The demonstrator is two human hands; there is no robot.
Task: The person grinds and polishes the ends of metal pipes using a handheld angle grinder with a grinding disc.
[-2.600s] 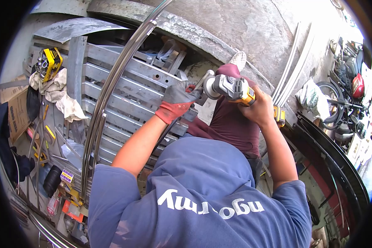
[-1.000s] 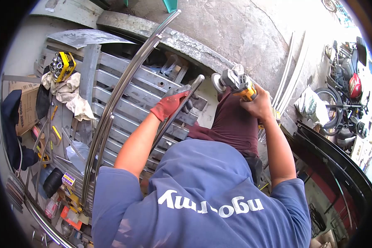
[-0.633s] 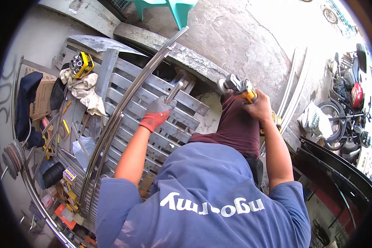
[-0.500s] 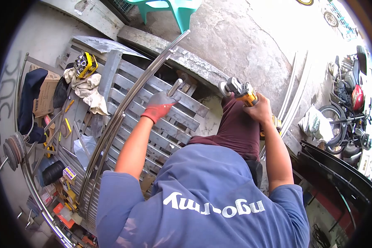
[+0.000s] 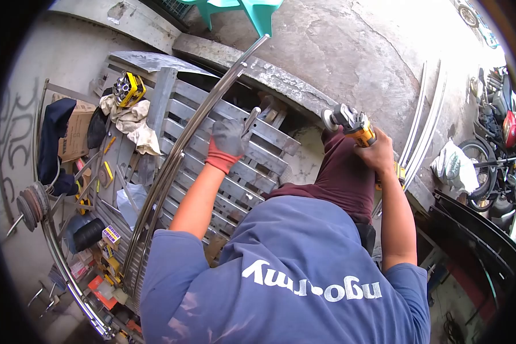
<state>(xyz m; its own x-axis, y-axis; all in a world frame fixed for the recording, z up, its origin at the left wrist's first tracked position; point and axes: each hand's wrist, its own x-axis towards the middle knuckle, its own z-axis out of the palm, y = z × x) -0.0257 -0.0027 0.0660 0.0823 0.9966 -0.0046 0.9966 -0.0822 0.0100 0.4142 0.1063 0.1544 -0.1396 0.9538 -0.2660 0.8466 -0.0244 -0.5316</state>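
Observation:
My left hand (image 5: 228,143), in a grey and red work glove, is closed around a short metal tube (image 5: 251,121) above a slatted metal bench (image 5: 212,189). Just left of the glove, long curved metal tubes (image 5: 196,123) lie across the slats. My bare right hand (image 5: 376,153) grips a yellow and black angle grinder (image 5: 358,131) by its body. The grinder's round disc (image 5: 329,119) points left, close to my knee, and the grinder is held apart from the short tube. Whether the disc is spinning cannot be made out.
A yellow-and-black case (image 5: 129,89), crumpled cloth (image 5: 133,121) and a cardboard box (image 5: 78,135) crowd the left. Beyond the concrete ledge (image 5: 281,80) stands a green plastic chair (image 5: 257,14). At right are long pale bars (image 5: 429,126), a white sack (image 5: 454,166) and motorcycles (image 5: 490,149).
The whole view has shifted slightly to the right and up. My gloved left hand has turned a little, still around the tube. The grinder stays in my right hand.

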